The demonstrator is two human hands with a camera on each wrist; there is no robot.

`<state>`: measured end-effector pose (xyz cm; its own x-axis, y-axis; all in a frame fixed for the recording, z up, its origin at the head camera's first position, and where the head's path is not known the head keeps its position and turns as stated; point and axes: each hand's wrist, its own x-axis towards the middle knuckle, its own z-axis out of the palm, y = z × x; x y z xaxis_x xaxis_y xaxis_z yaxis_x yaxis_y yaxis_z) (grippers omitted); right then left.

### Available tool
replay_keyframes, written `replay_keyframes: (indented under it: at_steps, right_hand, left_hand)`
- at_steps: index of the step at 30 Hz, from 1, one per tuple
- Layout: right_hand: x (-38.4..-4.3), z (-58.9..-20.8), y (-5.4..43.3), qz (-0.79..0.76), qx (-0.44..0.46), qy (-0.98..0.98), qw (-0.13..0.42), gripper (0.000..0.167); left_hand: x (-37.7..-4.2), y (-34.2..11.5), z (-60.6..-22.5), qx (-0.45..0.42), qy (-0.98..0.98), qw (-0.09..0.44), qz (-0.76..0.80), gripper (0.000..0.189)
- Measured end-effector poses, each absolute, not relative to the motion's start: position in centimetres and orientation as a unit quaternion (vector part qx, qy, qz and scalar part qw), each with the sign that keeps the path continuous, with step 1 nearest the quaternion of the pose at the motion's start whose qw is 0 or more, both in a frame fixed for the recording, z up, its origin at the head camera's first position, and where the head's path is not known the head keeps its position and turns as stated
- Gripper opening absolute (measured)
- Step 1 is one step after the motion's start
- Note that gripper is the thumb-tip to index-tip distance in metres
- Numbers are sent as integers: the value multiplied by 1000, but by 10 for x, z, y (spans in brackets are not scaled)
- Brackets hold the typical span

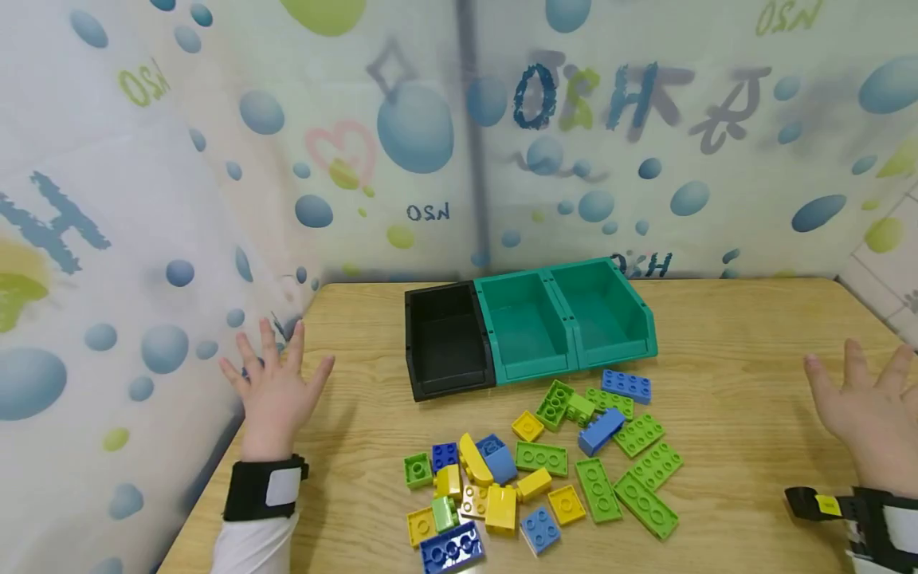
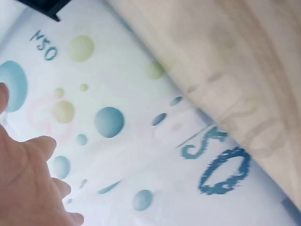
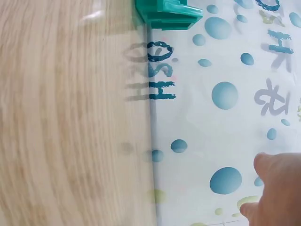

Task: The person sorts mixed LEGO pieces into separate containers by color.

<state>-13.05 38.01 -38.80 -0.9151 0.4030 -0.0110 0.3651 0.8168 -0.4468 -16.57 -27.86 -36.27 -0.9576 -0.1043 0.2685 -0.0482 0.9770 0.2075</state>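
My left hand (image 1: 276,399) is raised at the table's left side with its fingers spread, holding nothing. Far off at the right edge, my right hand (image 1: 871,422) is also spread and holds nothing. Between them lies a loose group of toy building bricks: green bricks (image 1: 597,489), yellow bricks (image 1: 500,509) and blue bricks (image 1: 626,386). Behind the bricks stand a black bin (image 1: 416,391) and two joined teal bins (image 1: 531,371), side by side. In the left wrist view the hand (image 2: 23,179) shows only partly; the right wrist view shows part of the other hand (image 3: 277,188).
The wooden table (image 1: 739,383) ends against a patterned curtain (image 1: 545,191) at the back. More of this curtain (image 1: 107,319) hangs along the left edge. Each wrist wears a black strap, the left strap (image 1: 247,490) and the right strap (image 1: 871,518).
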Motion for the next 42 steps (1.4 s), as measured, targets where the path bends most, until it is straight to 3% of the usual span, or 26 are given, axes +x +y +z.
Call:
replay_keyframes:
  at_steps: [5,11,17,22,27,32,38,42]
  right_hand:
    - [-133,-383,376,243,-180,-951,69,83]
    - [-136,-371,361,289,-123,-940,136,67]
    - [-144,-370,344,352,-106,-916,163,56]
    - [-153,-383,332,431,-68,-891,126,49]
    - [-158,-389,315,449,18,-892,51,43]
    - [-162,-396,297,428,61,-902,-14,44]
    - [-167,-407,284,364,66,-928,-33,40]
    - [-169,-411,280,359,80,-929,-32,37]
  left_hand:
    - [-159,-265,-345,14,-975,164,-149,71]
    - [-157,-244,-330,17,-910,210,-358,42]
    - [-158,-232,-334,40,-877,189,-440,32]
    - [-164,-228,-337,48,-879,164,-444,29]
    - [-170,-225,-339,58,-878,145,-453,28]
    - [-178,-222,-350,60,-888,92,-447,25]
    - [-187,-216,-366,53,-919,5,-391,36]
    - [-191,-211,-374,46,-920,-25,-389,42]
